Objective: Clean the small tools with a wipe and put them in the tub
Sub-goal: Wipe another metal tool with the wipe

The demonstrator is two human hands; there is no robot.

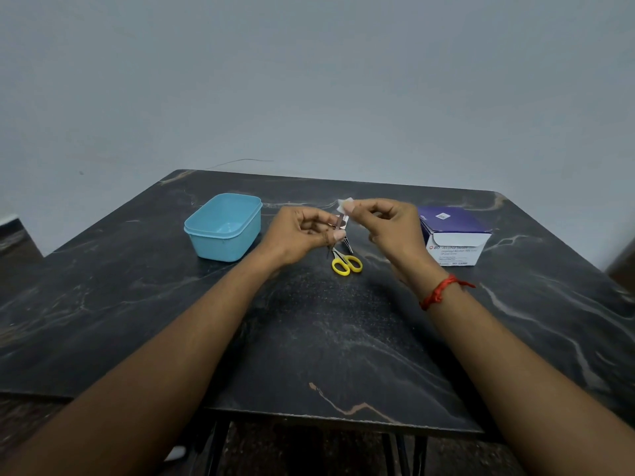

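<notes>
A dark marbled tabletop stands against a plain grey wall. On it sit an empty blue tub, yellow-handled scissors and a purple-and-white box. Above the scissors, the left hand pinches a thin metal tool, mostly hidden; the right hand pinches a white wipe around its tip.

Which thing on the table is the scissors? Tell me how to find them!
Look at the dark marbled table, between the blue tub on the left and the purple and white box on the right. The scissors lie flat on the tabletop just below the two hands. They are the only thing with bright yellow loop handles.
</notes>
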